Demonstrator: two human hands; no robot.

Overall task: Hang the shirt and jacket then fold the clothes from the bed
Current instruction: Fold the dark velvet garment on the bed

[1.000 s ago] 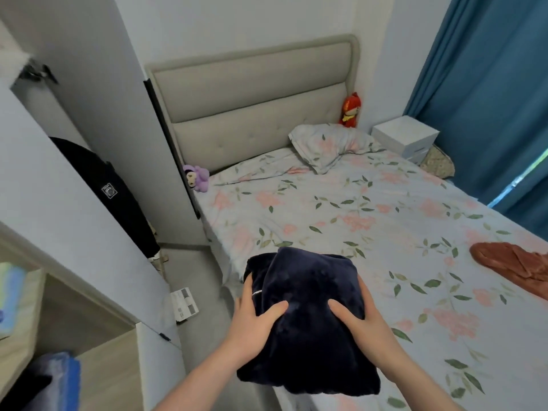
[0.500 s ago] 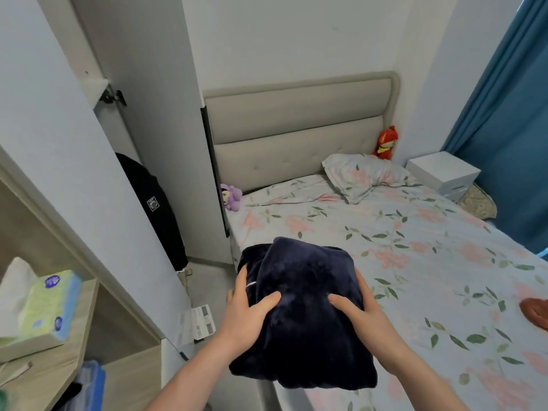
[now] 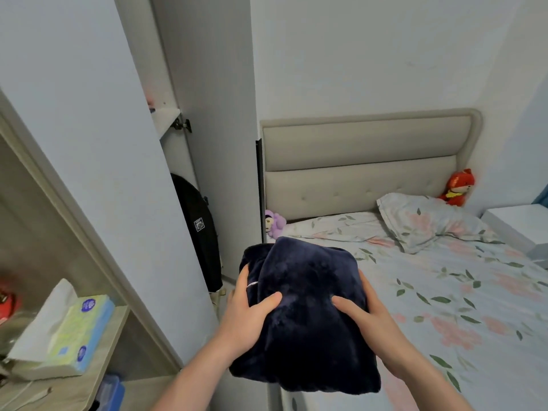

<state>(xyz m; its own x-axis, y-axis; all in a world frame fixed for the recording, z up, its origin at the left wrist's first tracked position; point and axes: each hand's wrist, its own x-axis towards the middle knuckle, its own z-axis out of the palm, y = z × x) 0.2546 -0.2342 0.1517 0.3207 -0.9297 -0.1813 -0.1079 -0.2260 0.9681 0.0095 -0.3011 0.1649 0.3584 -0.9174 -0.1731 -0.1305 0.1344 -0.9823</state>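
Both forearms are bare to the frame's edge, seemingly no sleeves, rings or watch.

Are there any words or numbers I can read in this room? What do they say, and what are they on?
None can be read.
Tissue pack on the shelf: round blue labels, print too blurred to read.
Black jacket in the wardrobe: small white patch, too small to read.
Red item at the left edge: blurred, no legible text.

Black garment [image 3: 198, 232] in wardrobe: small white square patch, print too small to read.
Tissue pack [image 3: 77, 333] on shelf: round blue emblems, lettering illegible.
Elsewhere: no legible text.
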